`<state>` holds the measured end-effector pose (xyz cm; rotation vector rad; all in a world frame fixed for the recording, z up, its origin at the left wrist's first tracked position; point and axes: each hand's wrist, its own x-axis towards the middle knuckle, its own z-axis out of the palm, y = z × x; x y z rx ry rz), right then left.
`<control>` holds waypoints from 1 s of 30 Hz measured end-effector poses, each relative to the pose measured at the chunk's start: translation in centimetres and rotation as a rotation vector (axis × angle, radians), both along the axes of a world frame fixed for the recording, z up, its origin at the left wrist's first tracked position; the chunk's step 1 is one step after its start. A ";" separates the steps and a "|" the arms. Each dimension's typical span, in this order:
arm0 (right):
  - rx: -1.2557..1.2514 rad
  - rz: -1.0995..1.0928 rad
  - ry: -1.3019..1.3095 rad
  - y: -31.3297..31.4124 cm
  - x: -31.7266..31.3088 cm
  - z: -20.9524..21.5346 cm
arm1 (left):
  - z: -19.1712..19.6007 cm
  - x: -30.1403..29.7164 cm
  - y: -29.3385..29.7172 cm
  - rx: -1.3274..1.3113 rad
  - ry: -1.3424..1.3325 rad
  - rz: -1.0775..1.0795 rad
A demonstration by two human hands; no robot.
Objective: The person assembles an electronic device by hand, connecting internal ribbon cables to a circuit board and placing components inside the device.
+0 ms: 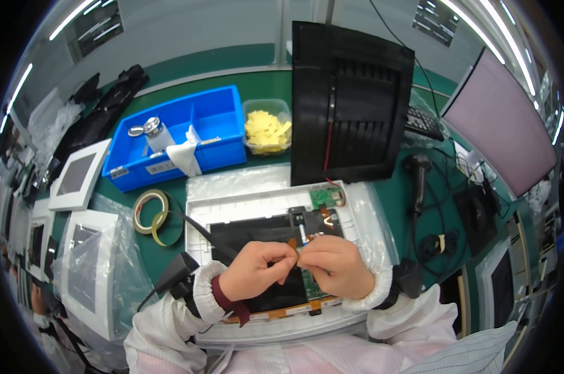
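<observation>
My left hand (257,269) and my right hand (335,267) meet over an opened white-framed display unit (198,207), thumbs and fingers pinched together. Whatever lies between the fingertips is too small and covered to name; a bit of orange strip (292,242) shows just beyond them. Inside the white housing are a black panel (247,225), a green circuit board (323,198) at the far right corner and an orange flat cable (327,217) below that board. Part of the unit's inside is hidden under my hands and wrists.
Behind the unit stands a large black panel (363,112) with a red wire. A blue bin (188,163) with a metal-capped bottle, a tub of yellow slips (267,131) and tape rolls (151,212) lie left. A handheld scanner (418,181), cables and a monitor (503,121) stand right.
</observation>
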<state>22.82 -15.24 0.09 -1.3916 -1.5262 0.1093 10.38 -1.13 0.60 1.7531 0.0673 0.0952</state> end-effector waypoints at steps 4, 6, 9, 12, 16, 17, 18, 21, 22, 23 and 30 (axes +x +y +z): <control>0.064 0.048 0.029 -0.6 -0.3 0.7 | -0.9 0.1 1.3 -0.174 -0.035 0.243; 0.052 0.097 0.114 -0.8 -0.4 1.3 | -0.5 -0.3 3.5 -0.182 -0.024 0.462; -0.242 0.199 0.791 -1.0 -0.2 1.1 | 1.2 0.0 4.7 1.052 -0.461 0.722; -0.317 0.197 0.985 -1.1 0.2 1.3 | 3.3 -0.5 2.0 1.015 -0.460 0.678; -0.336 0.276 1.023 -1.0 0.2 1.3 | 2.3 -1.7 -0.1 0.305 -0.241 0.112; -0.342 0.310 1.005 -0.9 0.2 1.4 | 2.2 -1.8 -0.4 0.305 -0.239 0.112; -0.347 0.344 0.987 -0.9 0.3 1.4 | 2.0 -1.8 -0.6 0.169 -0.150 0.083; -0.381 0.356 0.958 -1.0 0.4 1.3 | 1.6 -1.8 -0.7 -0.008 -0.034 0.050; -0.380 0.355 0.961 -1.0 0.4 1.2 | 1.6 -1.8 -0.7 -0.049 -0.011 0.048; -0.388 0.369 0.968 -1.0 0.4 1.2 | 1.5 -1.8 -0.6 -0.050 -0.008 0.045; -0.388 0.385 0.939 -1.0 0.3 0.8 | 0.1 -1.6 -0.5 -0.089 -0.062 0.043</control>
